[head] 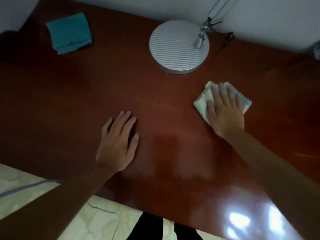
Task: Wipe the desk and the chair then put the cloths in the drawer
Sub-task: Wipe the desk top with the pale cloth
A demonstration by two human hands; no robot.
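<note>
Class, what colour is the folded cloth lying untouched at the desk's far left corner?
Teal cloth, clearest in the head view.

My right hand (pixel 225 111) lay flat, fingers spread, on a folded pale green cloth with a zigzag edge (pixel 206 99), pressing it to the glossy reddish-brown wooden desk (pixel 86 94) toward its right side. My left hand (pixel 117 141) rested palm down on the bare wood near the middle, nearer the front edge, well apart from the cloth. A folded teal cloth (pixel 69 32) sat near the far left corner. A round, ribbed silver lamp base (pixel 178 46) stood by the far edge, its metal arm (pixel 216 9) rising toward the wall. Bright glare showed near the front right edge.
</note>
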